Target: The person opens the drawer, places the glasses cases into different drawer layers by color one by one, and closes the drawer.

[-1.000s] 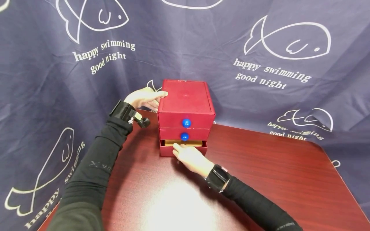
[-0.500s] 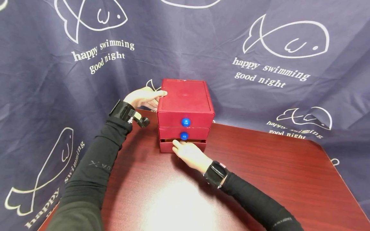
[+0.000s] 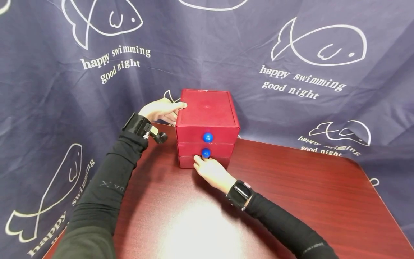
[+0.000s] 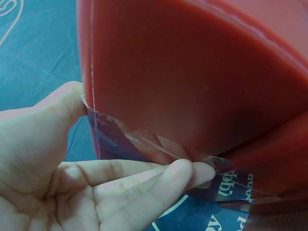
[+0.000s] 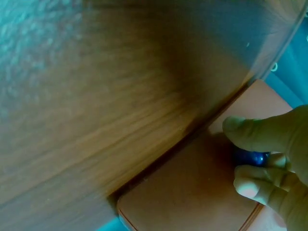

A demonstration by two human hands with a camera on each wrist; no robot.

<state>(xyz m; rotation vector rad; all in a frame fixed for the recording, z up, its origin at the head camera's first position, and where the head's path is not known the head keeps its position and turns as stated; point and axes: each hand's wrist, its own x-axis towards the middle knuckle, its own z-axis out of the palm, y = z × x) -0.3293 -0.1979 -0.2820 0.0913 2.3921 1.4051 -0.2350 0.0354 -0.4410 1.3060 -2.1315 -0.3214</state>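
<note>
A red drawer box with three stacked drawers stands at the back of the table. Blue round knobs show on the top drawer and the middle drawer. My left hand braces its upper left side, thumb at the top edge; the left wrist view shows its fingers straight against the side, by clear tape. My right hand is at the bottom drawer, which sits flush with the box. In the right wrist view, thumb and fingers pinch that drawer's blue knob, partly hidden.
The reddish-brown wooden table spreads out in front and to the right, with a bright glare near its front. A dark blue curtain with white fish drawings hangs close behind the box and on the left.
The bottom drawer has slid back into the box, and its inside no longer shows. My right hand has moved inward with it. The left hand has stayed in place.
</note>
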